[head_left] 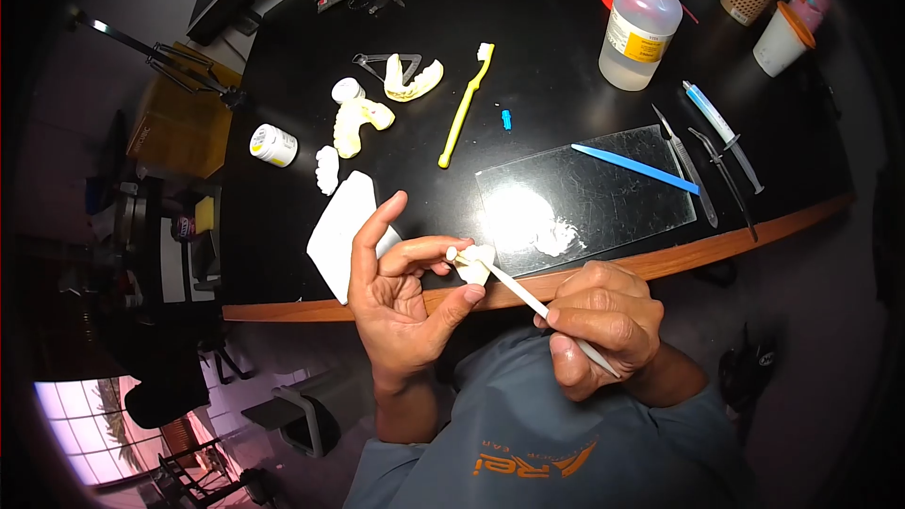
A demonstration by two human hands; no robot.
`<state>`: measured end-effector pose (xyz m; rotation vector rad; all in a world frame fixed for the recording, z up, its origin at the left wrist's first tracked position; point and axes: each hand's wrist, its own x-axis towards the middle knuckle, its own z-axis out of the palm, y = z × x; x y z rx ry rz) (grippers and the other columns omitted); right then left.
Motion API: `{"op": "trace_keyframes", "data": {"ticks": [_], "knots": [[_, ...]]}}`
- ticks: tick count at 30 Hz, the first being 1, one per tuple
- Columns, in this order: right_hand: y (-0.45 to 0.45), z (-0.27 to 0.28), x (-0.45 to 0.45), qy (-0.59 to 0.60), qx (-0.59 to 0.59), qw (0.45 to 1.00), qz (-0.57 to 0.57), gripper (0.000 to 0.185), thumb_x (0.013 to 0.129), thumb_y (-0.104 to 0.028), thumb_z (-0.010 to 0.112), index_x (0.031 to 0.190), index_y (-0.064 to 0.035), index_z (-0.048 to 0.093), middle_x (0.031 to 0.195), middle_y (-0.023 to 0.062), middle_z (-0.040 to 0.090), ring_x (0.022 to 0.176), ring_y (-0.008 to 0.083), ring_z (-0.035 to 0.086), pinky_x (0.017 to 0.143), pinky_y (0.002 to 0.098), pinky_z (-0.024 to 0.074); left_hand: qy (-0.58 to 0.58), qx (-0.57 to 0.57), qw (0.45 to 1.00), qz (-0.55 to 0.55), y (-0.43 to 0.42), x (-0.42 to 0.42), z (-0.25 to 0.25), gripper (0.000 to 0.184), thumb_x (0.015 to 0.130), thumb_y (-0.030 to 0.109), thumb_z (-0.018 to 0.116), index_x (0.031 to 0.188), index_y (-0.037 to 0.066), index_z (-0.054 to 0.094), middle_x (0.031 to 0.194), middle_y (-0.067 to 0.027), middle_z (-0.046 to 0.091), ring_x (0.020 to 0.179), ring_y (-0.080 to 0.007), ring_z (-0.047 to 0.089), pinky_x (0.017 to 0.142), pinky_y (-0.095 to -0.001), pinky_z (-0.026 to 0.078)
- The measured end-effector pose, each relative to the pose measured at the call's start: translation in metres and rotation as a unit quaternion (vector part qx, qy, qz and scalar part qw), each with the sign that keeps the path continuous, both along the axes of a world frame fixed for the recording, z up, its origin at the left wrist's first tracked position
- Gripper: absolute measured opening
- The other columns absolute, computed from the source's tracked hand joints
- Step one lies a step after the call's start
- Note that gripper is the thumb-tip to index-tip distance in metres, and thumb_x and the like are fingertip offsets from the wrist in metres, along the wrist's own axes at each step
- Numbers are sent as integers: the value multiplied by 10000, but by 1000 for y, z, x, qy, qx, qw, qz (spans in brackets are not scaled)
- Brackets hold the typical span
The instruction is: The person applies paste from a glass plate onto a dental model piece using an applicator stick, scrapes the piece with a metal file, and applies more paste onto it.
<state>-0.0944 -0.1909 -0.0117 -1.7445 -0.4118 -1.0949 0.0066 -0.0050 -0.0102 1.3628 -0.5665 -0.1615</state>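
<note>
Small cream piece: held above the tabletop's front edge, in the left hand. Its far end of the grip is partly hidden, so full contact cannot be verified.

White stick tool: one end appears to meet the piece; the other, pointed end projects beyond the right hand.

Progress: work on the piece is judged under way, not finished, since piece and tool are both in hand. A white smear lies on the glass plate, which suggests that material has been spread there and that some remains unused. Whether any coats the piece cannot be told; what remains to be done on it is likewise not determinable.

Left fingers: thumb and opposing fingers close together on the piece; one finger stands raised, well apart. Right fingers: clamped around the tool's shaft in a pen-like grip.

Surroundings: a blue spatula rests across the plate. A white pad lies beside the left hand. Beyond, a yellow toothbrush and two dental casts lie on the tabletop.
</note>
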Motion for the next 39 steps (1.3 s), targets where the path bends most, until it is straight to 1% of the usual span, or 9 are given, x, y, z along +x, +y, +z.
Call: {"op": "trace_keyframes", "data": {"ticks": [5,9,13,16,17,23,26,32,39], "knots": [[-5,1,-3,-10,-9,1000,-10,193,754,0,651,943,20,688,658,50,632,557,186,629,462,305,494,3,-4,1000,-3,0,-1,1,1015,752,-20,945,1565,-77,339,1089,-180,774,1033,-171,715,892,-264,496],[-28,5,-19,30,-52,994,-90,205,723,-15,618,910,29,689,643,66,616,526,182,576,462,305,469,-25,34,999,15,-1,-2,-1,932,729,-22,954,1508,-71,443,1090,-162,770,1030,-152,710,888,-252,499],[-38,3,-21,57,-80,991,-93,165,652,-13,608,805,20,662,649,63,601,515,181,514,461,312,452,-57,74,995,26,-2,-4,0,812,702,-36,957,1412,-72,565,1085,-134,764,1029,-138,711,879,-245,502],[-38,-1,-19,53,-104,990,-85,176,629,-14,602,796,17,652,643,54,585,513,179,499,458,312,446,-61,79,995,25,-3,-4,0,763,692,-42,956,1368,-75,605,1079,-125,760,1027,-135,714,872,-243,506],[-40,-3,-20,60,-113,988,-84,139,680,-56,630,793,19,660,607,65,593,509,186,518,473,315,436,-59,76,995,26,-3,-4,0,752,689,-43,956,1358,-76,614,1078,-124,759,1026,-135,715,870,-243,507],[-40,-5,-19,59,-111,988,-84,132,684,-60,626,788,17,658,599,65,587,508,177,517,469,314,435,-76,79,994,24,-1,-3,-3,741,692,-48,953,1353,-76,617,1110,-132,748,1034,-142,725,865,-241,517],[-39,-1,-20,60,-95,991,-77,166,663,-17,602,815,22,656,622,59,590,490,174,522,455,310,451,-82,87,993,24,-1,-3,-3,741,694,-48,952,1353,-76,617,1111,-132,749,1042,-148,729,865,-242,521],[-13,1,-12,11,19,998,-54,152,755,-12,625,897,17,672,634,66,634,517,180,622,463,311,491,-65,80,994,28,-2,-4,-2,759,698,-57,946,1373,-76,601,1099,-144,760,1052,-159,736,866,-242,532],[3,-7,0,-35,-12,999,-37,134,780,5,646,909,15,680,665,48,631,539,176,623,455,310,500,-45,76,996,29,-2,-5,-1,764,707,-71,933,1387,-83,586,1102,-160,762,1054,-162,737,868,-235,544]]}}
